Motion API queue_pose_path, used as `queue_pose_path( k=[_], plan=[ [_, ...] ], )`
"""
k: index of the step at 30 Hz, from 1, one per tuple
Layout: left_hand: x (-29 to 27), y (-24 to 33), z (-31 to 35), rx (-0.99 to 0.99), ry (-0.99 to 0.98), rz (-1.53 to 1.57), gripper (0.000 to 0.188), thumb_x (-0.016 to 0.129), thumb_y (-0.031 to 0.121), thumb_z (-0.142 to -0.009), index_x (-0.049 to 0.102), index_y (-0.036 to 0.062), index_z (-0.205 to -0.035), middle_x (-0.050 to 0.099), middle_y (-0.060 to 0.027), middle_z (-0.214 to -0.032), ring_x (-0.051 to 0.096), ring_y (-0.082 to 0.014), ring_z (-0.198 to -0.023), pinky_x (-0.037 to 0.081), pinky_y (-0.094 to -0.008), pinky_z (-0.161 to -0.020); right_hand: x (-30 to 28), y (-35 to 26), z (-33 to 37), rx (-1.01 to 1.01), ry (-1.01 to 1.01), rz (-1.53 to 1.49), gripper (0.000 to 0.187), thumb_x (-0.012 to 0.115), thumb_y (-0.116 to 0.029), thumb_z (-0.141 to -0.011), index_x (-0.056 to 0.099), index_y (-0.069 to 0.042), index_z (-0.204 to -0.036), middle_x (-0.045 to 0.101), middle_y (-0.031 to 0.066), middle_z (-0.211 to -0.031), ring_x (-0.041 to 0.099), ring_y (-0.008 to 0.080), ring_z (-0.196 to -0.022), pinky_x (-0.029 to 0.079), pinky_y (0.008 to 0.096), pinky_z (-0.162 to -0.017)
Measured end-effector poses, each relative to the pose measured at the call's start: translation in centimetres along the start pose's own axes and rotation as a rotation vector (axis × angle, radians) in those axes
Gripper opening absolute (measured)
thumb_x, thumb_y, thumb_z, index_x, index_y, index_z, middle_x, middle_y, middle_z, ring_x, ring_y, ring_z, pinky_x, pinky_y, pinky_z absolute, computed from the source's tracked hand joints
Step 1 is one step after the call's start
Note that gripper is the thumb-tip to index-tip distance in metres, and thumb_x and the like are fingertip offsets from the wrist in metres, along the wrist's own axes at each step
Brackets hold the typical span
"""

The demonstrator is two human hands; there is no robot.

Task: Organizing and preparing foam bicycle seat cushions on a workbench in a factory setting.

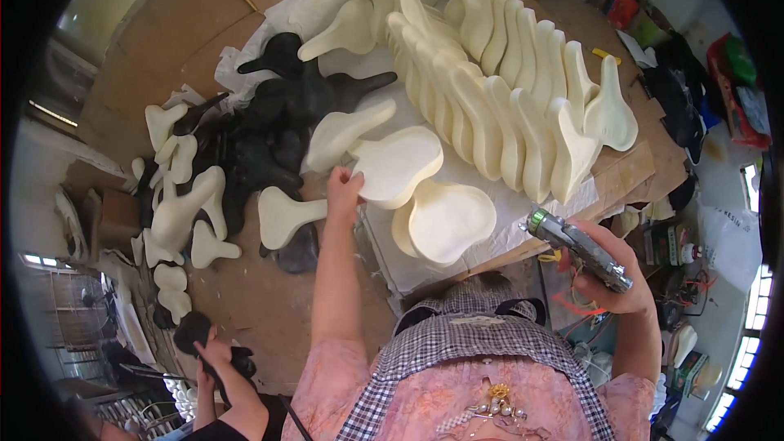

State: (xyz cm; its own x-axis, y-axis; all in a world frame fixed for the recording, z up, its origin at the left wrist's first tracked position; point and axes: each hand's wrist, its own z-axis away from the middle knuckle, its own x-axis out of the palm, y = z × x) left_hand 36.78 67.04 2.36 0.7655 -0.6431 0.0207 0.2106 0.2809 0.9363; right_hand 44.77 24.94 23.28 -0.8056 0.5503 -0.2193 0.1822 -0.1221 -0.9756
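My left hand (345, 194) pinches the edge of a cream bicycle saddle pad (397, 170), its pale hollow side facing up. Just below it lies another cream saddle pad (454, 220), hollow side up too, resting over a further one. In my right hand (614, 265) is a silver metal hand tool (581, 251) with a green ring at its front end; my fingers wrap round it, and its exact kind is not plain. The tool is held off the table's near right edge, apart from the pads.
Rows of nested cream saddle pads (457, 90) fill the far right. Black saddle pieces (269, 106) are heaped to the left, with loose cream pads around them. At lower left, a co-worker's hands (214, 353) hold a black piece. Cluttered shelves (674, 245) stand at right.
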Motion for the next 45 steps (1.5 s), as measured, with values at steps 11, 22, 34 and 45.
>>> queue_pose_path(
  k=[11,22,34,45],
  plan=[
    [4.7,0.4,5.4,0.650,0.143,-0.310,0.015,0.060,0.005,-0.078,0.046,0.0024,-0.076,0.063,-0.0083,-0.085,0.052,-0.0138,-0.066,0.043,-0.0282,-0.062,-3.2,-2.5,2.2,0.008,0.126,-0.088,0.055,0.065,-0.001,-0.076,0.046,0.000,-0.127,0.060,0.0044,-0.089,0.055,0.0110,-0.077,0.045,0.0253,-0.072],
    [6.9,0.5,8.0,0.675,0.284,-0.354,0.019,0.062,0.006,-0.079,0.044,0.0019,-0.074,0.061,-0.0079,-0.081,0.048,-0.0119,-0.064,0.043,-0.0273,-0.062,-6.7,-0.5,6.7,0.044,-0.082,0.112,0.058,0.071,-0.012,-0.073,0.047,0.000,-0.125,0.061,0.0056,-0.085,0.056,0.0117,-0.071,0.046,0.0263,-0.066],
    [-0.7,-6.8,12.3,-0.063,-0.097,-0.576,0.027,0.064,0.026,-0.080,0.062,0.0038,-0.095,0.063,-0.0042,-0.079,0.059,-0.0150,-0.071,0.048,-0.0324,-0.063,-7.5,1.2,8.6,0.123,-0.128,-0.014,0.058,0.064,-0.004,-0.078,0.040,-0.001,-0.131,0.060,0.0062,-0.097,0.057,0.0137,-0.085,0.046,0.0294,-0.078],
    [5.0,-7.6,16.0,0.164,0.034,-0.406,0.034,0.066,0.014,-0.073,0.063,-0.0022,-0.103,0.067,-0.0116,-0.081,0.063,-0.0167,-0.069,0.048,-0.0295,-0.064,-7.0,0.0,8.5,0.148,-0.108,-0.016,0.052,0.063,-0.002,-0.079,0.044,0.000,-0.127,0.059,0.0042,-0.095,0.055,0.0122,-0.080,0.046,0.0256,-0.075]
  ],
)
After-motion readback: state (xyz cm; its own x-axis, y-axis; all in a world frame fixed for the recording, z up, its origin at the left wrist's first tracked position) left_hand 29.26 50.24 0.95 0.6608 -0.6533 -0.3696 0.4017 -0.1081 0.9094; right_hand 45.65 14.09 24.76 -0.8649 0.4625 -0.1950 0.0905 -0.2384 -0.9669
